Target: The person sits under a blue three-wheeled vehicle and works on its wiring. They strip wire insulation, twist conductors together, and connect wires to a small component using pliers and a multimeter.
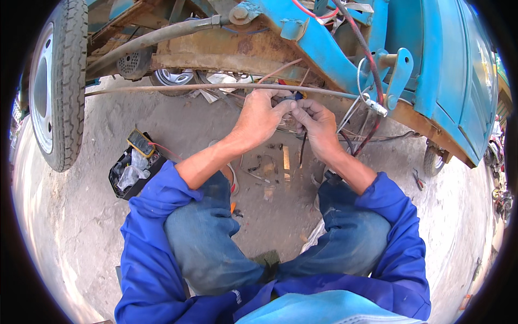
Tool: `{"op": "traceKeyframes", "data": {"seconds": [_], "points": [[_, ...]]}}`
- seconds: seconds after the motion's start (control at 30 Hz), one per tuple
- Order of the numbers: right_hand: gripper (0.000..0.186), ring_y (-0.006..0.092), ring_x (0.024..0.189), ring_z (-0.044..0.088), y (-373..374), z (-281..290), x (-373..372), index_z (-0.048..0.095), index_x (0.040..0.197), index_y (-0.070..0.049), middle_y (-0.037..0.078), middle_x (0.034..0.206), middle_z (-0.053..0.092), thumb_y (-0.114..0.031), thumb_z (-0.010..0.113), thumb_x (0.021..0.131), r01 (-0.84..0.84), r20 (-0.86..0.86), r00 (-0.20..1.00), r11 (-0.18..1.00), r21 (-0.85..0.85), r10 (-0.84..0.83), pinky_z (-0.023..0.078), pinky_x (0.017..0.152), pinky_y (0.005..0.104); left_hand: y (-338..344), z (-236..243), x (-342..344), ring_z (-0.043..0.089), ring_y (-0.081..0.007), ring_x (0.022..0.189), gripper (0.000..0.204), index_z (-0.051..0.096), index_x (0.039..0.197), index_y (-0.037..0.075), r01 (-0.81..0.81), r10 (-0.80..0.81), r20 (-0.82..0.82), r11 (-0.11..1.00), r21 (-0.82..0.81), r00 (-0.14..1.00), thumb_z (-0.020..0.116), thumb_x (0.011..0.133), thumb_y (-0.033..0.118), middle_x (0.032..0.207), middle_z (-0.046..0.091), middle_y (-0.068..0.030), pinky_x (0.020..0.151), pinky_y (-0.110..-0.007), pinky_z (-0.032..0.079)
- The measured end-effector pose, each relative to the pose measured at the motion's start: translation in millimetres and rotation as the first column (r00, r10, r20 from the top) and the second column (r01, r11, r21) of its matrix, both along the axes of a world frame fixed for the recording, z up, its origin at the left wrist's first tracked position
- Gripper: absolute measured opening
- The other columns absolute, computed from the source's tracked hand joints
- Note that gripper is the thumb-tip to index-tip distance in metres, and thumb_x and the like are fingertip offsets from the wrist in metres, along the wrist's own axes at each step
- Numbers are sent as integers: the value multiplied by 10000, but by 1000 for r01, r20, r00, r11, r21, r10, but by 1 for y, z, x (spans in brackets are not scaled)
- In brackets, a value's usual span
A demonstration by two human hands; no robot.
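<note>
My two hands are close together in front of me, just under a long thin metal rod [221, 86] on a blue vehicle's underside. The fingers of my left hand [261, 113] are closed, thumb against the fingertips, on something small and mostly hidden. A small dark blue piece [298, 95] shows between the hands; its kind is unclear. My right hand [318, 121] pinches a black cable [303, 148], whose loose end hangs down below the fingers. Thumbs nearly touch.
Blue frame and cab panel [453, 70] rise on the right, a wheel [56, 86] on the left. Dark red cable [372, 70] and a white connector [376, 106] hang beside my right hand. A black tool box [137, 173] holds a yellow multimeter [141, 142]. Pliers [418, 180] lie right.
</note>
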State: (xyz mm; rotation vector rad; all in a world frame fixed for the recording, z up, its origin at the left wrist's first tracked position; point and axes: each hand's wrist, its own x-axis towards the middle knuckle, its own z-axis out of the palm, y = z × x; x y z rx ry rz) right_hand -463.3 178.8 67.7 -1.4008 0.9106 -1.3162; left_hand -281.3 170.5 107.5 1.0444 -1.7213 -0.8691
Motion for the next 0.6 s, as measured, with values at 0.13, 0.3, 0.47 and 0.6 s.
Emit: {"op": "traceKeyframes", "data": {"seconds": [0.13,0.3,0.47,0.6], "points": [[145,67,732,506,-1,-1,-1,694,1063,-40,-25,840,599,-180,671,1036,-27,89,996,999,43,23,437,637,244,2,7,9,649,-119,697,222,713,1058,-63,32,-32,-20,999,-15,999,693,976,142,827,729,-82,634,-294,527],[131,75,754,450,-4,-2,-6,671,1074,-41,-42,847,556,-165,634,1050,-100,141,986,994,52,92,412,686,272,5,8,14,644,-171,634,301,667,1065,-63,18,-14,76,998,-60,997,612,1023,230,758,692,-117,603,-338,518],[139,77,759,441,-5,0,-11,675,1069,-40,-41,874,562,-173,643,1044,-226,228,953,969,97,200,411,701,273,-4,5,10,644,-213,637,263,633,1112,-34,-117,205,161,893,-435,965,609,1013,208,760,675,-143,606,-381,500],[155,81,764,462,-4,3,-11,677,1069,-36,-35,866,564,-186,656,1037,-253,168,958,961,116,232,411,697,266,-7,3,4,667,-435,901,248,667,1038,-59,-113,140,62,941,-320,988,634,969,177,921,683,-270,816,-497,502]]}}
